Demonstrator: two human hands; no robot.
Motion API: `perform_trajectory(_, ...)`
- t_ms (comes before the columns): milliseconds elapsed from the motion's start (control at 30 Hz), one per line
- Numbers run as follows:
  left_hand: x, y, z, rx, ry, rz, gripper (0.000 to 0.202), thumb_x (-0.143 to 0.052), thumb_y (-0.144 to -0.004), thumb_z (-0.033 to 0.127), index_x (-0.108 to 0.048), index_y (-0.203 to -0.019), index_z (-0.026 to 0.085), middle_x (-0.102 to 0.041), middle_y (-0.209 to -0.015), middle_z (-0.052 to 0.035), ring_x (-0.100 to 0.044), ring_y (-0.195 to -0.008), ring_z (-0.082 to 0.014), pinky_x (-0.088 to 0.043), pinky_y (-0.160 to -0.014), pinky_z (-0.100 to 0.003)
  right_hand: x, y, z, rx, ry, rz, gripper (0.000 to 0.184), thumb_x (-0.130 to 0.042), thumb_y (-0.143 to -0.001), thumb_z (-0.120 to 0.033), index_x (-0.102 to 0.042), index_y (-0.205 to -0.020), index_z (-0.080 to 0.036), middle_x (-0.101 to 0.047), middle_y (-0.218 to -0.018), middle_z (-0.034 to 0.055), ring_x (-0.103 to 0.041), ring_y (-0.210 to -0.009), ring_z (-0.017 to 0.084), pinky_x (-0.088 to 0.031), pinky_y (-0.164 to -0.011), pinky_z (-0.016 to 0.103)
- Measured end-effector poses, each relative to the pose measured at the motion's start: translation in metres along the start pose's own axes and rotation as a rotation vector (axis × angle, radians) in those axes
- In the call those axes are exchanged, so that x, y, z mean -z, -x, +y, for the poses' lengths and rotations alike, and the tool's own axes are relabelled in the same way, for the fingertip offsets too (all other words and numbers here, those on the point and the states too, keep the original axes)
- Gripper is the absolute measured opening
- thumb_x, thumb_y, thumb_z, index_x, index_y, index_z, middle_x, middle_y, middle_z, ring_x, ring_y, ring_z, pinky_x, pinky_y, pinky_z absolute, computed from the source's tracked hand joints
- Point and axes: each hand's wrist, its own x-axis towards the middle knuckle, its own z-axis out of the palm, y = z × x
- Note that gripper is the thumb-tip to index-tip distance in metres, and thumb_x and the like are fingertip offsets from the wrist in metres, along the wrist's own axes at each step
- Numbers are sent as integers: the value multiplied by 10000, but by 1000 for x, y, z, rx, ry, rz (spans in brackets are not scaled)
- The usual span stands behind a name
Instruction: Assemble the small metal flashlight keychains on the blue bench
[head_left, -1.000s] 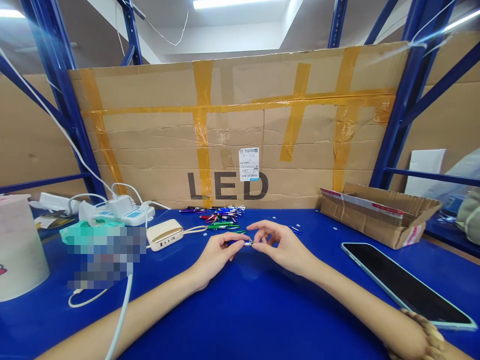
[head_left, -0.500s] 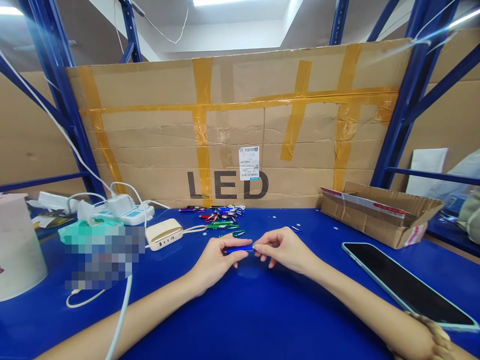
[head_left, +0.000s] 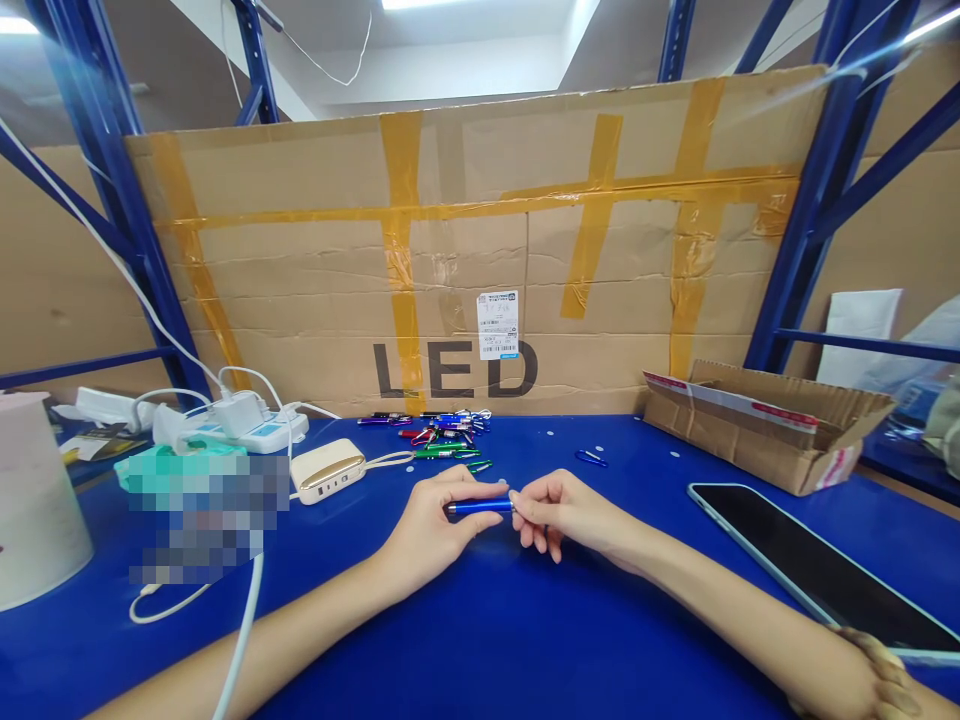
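Note:
Between both hands lies a slim blue metal tube [head_left: 480,507] that looks like a small flashlight, held level just above the table. My left hand [head_left: 435,520] pinches its body between thumb and fingers. At its right end, the thumb and index finger of my right hand [head_left: 562,510] close on the tip, which they partly hide. Beyond my right hand a blue carabiner clip [head_left: 592,458] rests on the table. Behind my left hand is a heap of similar tubes and clips [head_left: 450,430] in blue, red, green, purple and black.
A cream power bank [head_left: 328,470] lies left of the heap. Further left are a power strip [head_left: 270,432] with cables and a white bucket [head_left: 41,500]. To the right stand an open cardboard box [head_left: 750,430] and a phone or tablet [head_left: 810,560]. Cardboard [head_left: 330,300] walls the back.
Both hands have come slightly nearer with the blue tube, and more of its body shows between them. The carabiner behind my right hand is now fully visible.

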Motion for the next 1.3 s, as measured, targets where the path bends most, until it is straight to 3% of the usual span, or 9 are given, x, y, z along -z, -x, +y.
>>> perform_trajectory(200,-2,0,-2,-84,-119,-19,227,-582,-773,245,-709,-960,230,-477,-690,-20,-474,-673,-157,-400,-641,-274,-2,0,1,9,-4,-5,464,-647,-613,-582,-575,-595,-124,-578,-541,3,-465,-431,51,-369,-366,154)
perform_trajectory(367,-3,-3,-4,-56,-45,-9,222,-541,-798,238,-706,-946,224,-544,-785,-43,-519,-777,-181,-417,-728,-295,-4,-2,0,52,27,11,500,-549,-694,-619,-586,-652,-123,-570,-568,-2,-452,-413,37,-331,-367,148)
perform_trajectory(533,-2,-7,-6,103,127,6,208,-552,-788,219,-707,-928,210,-610,-907,-49,-544,-915,-201,-375,-887,-331,-1,-11,4,100,84,106,540,-488,-709,-656,-598,-686,-127,-545,-553,-14,-443,-377,38,-324,-339,156)
perform_trajectory(767,-1,-7,-5,200,231,5,230,-555,-792,227,-694,-973,196,-623,-981,-58,-545,-924,-208,-376,-871,-328,9,-13,6,302,351,378,303,-648,-678,-436,-671,-783,-153,-587,-562,-3,-475,-395,69,-347,-356,184)
perform_trajectory(1100,-1,-1,-6,115,68,-127,248,-560,-792,233,-691,-1001,207,-595,-890,-46,-530,-900,-191,-361,-893,-318,10,-5,5,361,441,286,130,-663,-665,-276,-683,-621,-155,-629,-670,28,-523,-463,85,-426,-472,221)
perform_trajectory(1300,0,0,-7,69,52,-111,279,-583,-774,221,-674,-1037,191,-599,-849,-42,-527,-843,-179,-386,-847,-316,6,0,0,364,495,280,114,-644,-678,-238,-680,-602,-160,-627,-653,26,-536,-508,96,-426,-491,218)
